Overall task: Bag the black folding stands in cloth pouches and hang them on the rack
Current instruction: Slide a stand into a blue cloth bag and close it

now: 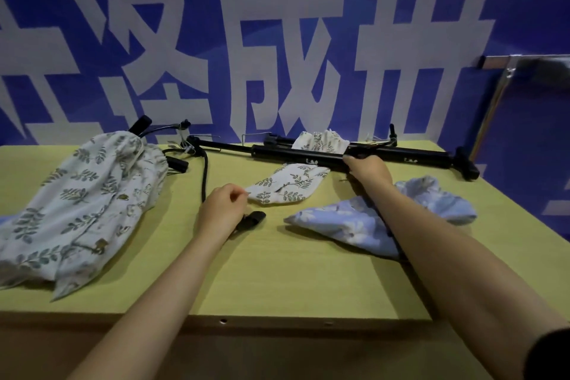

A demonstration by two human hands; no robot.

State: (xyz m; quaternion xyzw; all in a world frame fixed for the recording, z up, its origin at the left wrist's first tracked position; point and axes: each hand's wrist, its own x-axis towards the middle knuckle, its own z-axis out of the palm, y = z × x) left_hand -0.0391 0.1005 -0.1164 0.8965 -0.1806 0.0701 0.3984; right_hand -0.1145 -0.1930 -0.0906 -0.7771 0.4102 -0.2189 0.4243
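Black folding stands (398, 155) lie along the far edge of the table. My right hand (367, 170) grips the nearer one near its middle. A small white leaf-print pouch (290, 185) is draped over and under that stand. My left hand (223, 207) rests on the table with its fingertips pinching the near corner of this pouch. A black strap end (254, 218) lies just under that hand. At the left, a large leaf-print pouch (92, 203) holds another stand, whose black legs (140, 125) poke out of its top. A blue floral pouch (385, 219) lies under my right forearm.
The yellow-green table (277, 281) backs onto a blue wall with big white characters. A metal rack bar (499, 77) stands at the far right. A black cord (204, 173) runs down from the stands toward my left hand.
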